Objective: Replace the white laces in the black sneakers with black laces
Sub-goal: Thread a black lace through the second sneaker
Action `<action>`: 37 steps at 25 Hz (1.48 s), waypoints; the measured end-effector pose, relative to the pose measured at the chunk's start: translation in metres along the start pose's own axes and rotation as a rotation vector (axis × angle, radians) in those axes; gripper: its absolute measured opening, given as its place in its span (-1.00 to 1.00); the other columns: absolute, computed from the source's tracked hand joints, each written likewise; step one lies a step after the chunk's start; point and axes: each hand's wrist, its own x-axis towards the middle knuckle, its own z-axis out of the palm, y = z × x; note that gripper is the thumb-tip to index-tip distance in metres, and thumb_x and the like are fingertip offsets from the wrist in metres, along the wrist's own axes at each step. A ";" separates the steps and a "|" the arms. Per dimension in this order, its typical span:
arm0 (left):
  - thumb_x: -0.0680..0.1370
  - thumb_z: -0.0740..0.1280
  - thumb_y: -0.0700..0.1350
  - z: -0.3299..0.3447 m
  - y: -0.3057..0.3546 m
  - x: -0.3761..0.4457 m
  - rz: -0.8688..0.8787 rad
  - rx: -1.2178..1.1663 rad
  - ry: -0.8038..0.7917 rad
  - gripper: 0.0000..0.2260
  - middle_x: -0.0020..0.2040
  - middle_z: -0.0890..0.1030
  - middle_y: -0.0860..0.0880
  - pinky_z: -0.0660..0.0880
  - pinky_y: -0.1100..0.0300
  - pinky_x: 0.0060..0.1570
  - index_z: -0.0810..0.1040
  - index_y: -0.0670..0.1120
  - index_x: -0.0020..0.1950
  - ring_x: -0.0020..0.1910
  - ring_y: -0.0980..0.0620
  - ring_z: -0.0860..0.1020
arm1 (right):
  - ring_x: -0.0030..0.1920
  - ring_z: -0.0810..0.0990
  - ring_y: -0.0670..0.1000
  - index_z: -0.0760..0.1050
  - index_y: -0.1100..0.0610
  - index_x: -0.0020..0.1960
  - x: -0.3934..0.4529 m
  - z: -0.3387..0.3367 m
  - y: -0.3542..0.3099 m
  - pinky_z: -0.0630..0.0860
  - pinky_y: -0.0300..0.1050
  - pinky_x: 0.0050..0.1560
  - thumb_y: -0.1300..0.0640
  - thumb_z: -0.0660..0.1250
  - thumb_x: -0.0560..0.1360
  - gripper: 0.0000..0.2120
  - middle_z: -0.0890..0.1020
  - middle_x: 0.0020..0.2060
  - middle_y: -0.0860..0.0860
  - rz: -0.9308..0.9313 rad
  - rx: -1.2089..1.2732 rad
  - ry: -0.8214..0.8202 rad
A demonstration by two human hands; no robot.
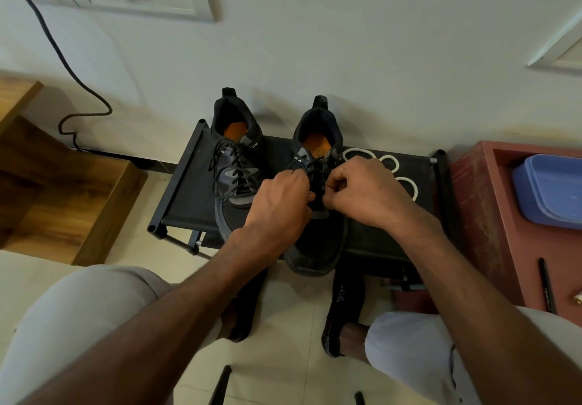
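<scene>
**Nearly done: right-hand sneaker is the last one in work**

Your left-hand sneaker (234, 165) already carries a black lace, threaded through the eyelets, ends lying loose over the tongue; can't tell if it's tied. White laces (390, 165) are out of both shoes, lying in loops on the black shoe rack (185, 196) just right of the pair.

Your left hand (280, 203) and right hand (362, 193) are both over the mid-eyelets of the right-hand sneaker (318, 241), fingers curled, each pinching the black lace (316, 181). Lace runs up to the collar from there, but your hands hide the lower rows.

Judgement: what's left is tightening and finishing this shoe, then maybe knotting both. Both sneakers sit on the rack, heels to the wall.
</scene>
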 end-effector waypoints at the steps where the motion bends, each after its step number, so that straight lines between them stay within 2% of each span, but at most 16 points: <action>1: 0.68 0.30 -0.07 0.000 -0.001 0.001 -0.002 -0.012 -0.003 -0.84 -0.10 0.42 0.03 0.33 0.11 -0.14 0.34 -0.05 -0.02 -0.16 0.02 0.44 | -0.29 0.62 -0.13 0.68 -0.02 -0.20 0.000 -0.001 0.001 0.45 -0.22 -0.29 0.09 0.52 0.46 -0.93 0.66 -0.32 -0.11 -0.003 -0.002 -0.005; 6: 0.63 0.38 -0.11 -0.002 -0.012 0.008 -0.092 -0.175 0.038 -0.90 -0.19 0.56 0.01 0.46 0.17 -0.29 0.52 -0.06 -0.07 -0.20 0.00 0.56 | -0.28 0.66 -0.06 0.66 0.00 -0.12 0.004 -0.005 0.007 0.65 -0.08 -0.15 0.21 0.44 0.54 -0.86 0.70 -0.26 -0.06 0.039 0.064 -0.024; 10: 0.57 0.48 -0.06 -0.003 -0.011 0.005 -0.084 -0.199 0.064 -0.86 -0.20 0.59 0.03 0.58 0.08 -0.19 0.55 -0.04 -0.11 -0.20 0.06 0.58 | -0.28 0.65 -0.09 0.72 0.00 -0.11 0.005 0.000 0.005 0.63 -0.12 -0.16 0.11 0.57 0.48 -0.96 0.68 -0.29 -0.09 0.010 -0.020 0.063; 13: 0.57 0.48 -0.06 -0.002 -0.009 0.005 -0.077 -0.196 0.093 -0.84 -0.23 0.59 0.02 0.61 0.02 -0.19 0.56 -0.04 -0.13 -0.23 0.06 0.58 | -0.25 0.66 -0.05 0.73 -0.04 -0.10 0.005 0.004 0.002 0.65 -0.08 -0.17 0.07 0.53 0.50 -0.99 0.69 -0.27 -0.09 -0.024 -0.092 0.128; 17: 0.59 0.45 -0.07 -0.003 -0.007 0.005 -0.070 -0.173 0.093 -0.87 -0.22 0.59 0.00 0.63 0.00 -0.17 0.58 -0.06 -0.10 -0.23 0.03 0.59 | -0.32 0.59 -0.13 0.67 -0.04 -0.15 0.003 0.004 0.001 0.45 -0.20 -0.33 0.05 0.46 0.51 -0.93 0.63 -0.34 -0.12 -0.046 -0.101 0.104; 22: 0.59 0.45 -0.02 0.000 -0.003 0.002 -0.106 -0.133 0.122 -0.85 -0.19 0.58 0.00 0.60 -0.02 -0.19 0.56 -0.05 -0.11 -0.20 -0.02 0.59 | -0.32 0.58 -0.14 0.62 0.00 -0.23 0.004 0.006 -0.001 0.34 -0.23 -0.32 0.04 0.42 0.52 -0.84 0.62 -0.36 -0.11 0.029 -0.043 0.120; 26: 0.62 0.39 -0.09 0.003 0.004 0.001 -0.083 -0.075 0.148 -0.89 -0.11 0.52 0.00 0.42 0.07 -0.24 0.50 -0.07 -0.05 -0.18 -0.03 0.52 | -0.24 0.62 -0.12 0.66 -0.02 -0.15 0.004 0.002 0.000 0.55 -0.13 -0.18 0.09 0.44 0.54 -0.90 0.64 -0.29 -0.12 0.010 -0.033 0.063; 29: 0.63 0.35 -0.12 0.005 0.003 0.003 -0.028 -0.081 0.162 -0.87 -0.13 0.48 0.01 0.38 0.10 -0.23 0.43 -0.07 -0.07 -0.22 0.00 0.48 | -0.21 0.66 -0.08 0.69 0.00 -0.11 0.005 -0.003 0.003 0.67 -0.02 -0.05 0.13 0.54 0.50 -0.94 0.68 -0.24 -0.10 0.040 0.048 -0.002; 32: 0.64 0.33 -0.12 0.003 0.001 0.007 -0.006 -0.096 0.124 -0.87 -0.11 0.48 0.00 0.45 0.05 -0.19 0.42 -0.07 -0.06 -0.20 -0.02 0.48 | -0.27 0.66 -0.08 0.71 0.01 -0.09 0.004 0.000 0.001 0.67 -0.06 -0.12 0.13 0.53 0.51 -0.97 0.69 -0.26 -0.08 0.019 0.028 0.043; 34: 0.63 0.38 -0.11 -0.001 -0.002 0.010 -0.010 -0.124 0.061 -0.89 -0.08 0.53 -0.01 0.53 0.01 -0.11 0.48 -0.09 -0.03 -0.14 -0.01 0.53 | -0.29 0.64 -0.10 0.71 0.01 -0.11 0.003 0.001 -0.001 0.58 -0.17 -0.23 0.12 0.46 0.54 -0.92 0.67 -0.30 -0.09 -0.006 -0.020 0.090; 37: 0.58 0.46 -0.11 -0.005 -0.006 0.011 -0.055 -0.179 0.023 -0.90 -0.12 0.58 0.00 0.59 0.04 -0.11 0.56 -0.09 -0.04 -0.14 0.03 0.57 | -0.33 0.61 -0.12 0.65 0.03 -0.20 0.002 0.000 -0.003 0.45 -0.23 -0.33 0.12 0.41 0.54 -0.85 0.64 -0.36 -0.09 0.030 -0.012 0.056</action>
